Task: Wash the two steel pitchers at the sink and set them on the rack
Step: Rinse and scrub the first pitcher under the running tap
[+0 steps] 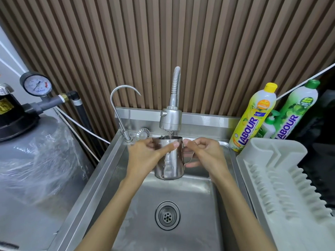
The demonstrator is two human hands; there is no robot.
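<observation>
One steel pitcher (pixel 170 162) is held upright over the sink (pixel 101 171), right under the spray tap (pixel 170 119). Water runs from the tap into its mouth. My left hand (pixel 145 156) wraps round the pitcher's body, thumb across the front. My right hand (pixel 203 153) grips the handle on the pitcher's right side. A white plastic dish rack (pixel 282 178) stands to the right of the sink with nothing on it. I see only this one pitcher.
A thin curved filter tap (pixel 119 109) rises at the sink's back left, with a loose strainer (pixel 142 134) beside it. Yellow (pixel 253 116) and green (pixel 297 109) dish soap bottles stand behind the rack. A grey tank (pixel 36 160) with a pressure gauge fills the left. The drain (pixel 167 215) lies below.
</observation>
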